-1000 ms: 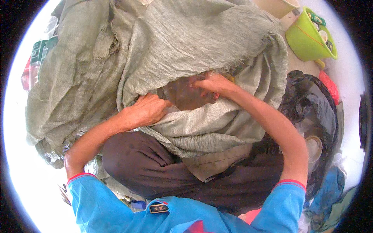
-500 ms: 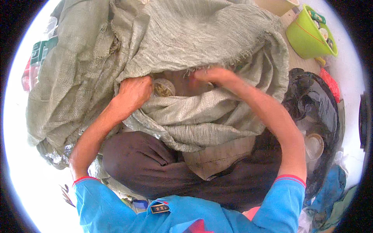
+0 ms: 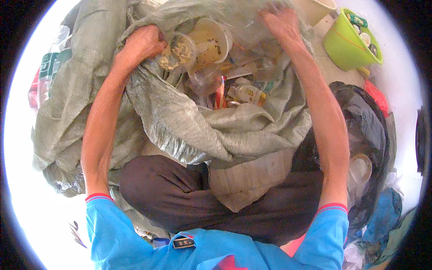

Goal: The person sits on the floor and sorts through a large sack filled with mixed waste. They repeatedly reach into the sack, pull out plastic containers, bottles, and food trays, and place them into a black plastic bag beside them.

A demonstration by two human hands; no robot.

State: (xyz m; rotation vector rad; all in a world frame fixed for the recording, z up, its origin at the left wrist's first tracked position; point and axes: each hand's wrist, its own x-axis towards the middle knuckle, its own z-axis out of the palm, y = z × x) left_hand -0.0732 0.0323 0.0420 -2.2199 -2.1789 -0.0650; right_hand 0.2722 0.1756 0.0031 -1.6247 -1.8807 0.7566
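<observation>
A large grey-green woven sack (image 3: 189,121) lies in front of my crossed legs with its mouth spread wide. My left hand (image 3: 146,41) is closed on the left side of its rim. At the far right of the opening, my right hand (image 3: 281,22) is closed on the raised far edge, slightly blurred. Inside the sack, a clear plastic tub with stained walls (image 3: 209,42) lies beside a smaller clear cup holding yellowish bits (image 3: 182,48), close to my left fingers. Lower in the sack are a small clear bottle (image 3: 248,94) and a thin red item (image 3: 220,93).
A lime-green bucket (image 3: 351,42) with cans and other items stands at the far right, by a beige container (image 3: 315,10). A black plastic bag (image 3: 366,112) with clear containers lies to my right. Clear bottles (image 3: 47,72) are at the far left.
My right hand has moved up and away, lifting back the sack's far flap. My left hand has shifted up and left with the rim. The sack's contents now show.
</observation>
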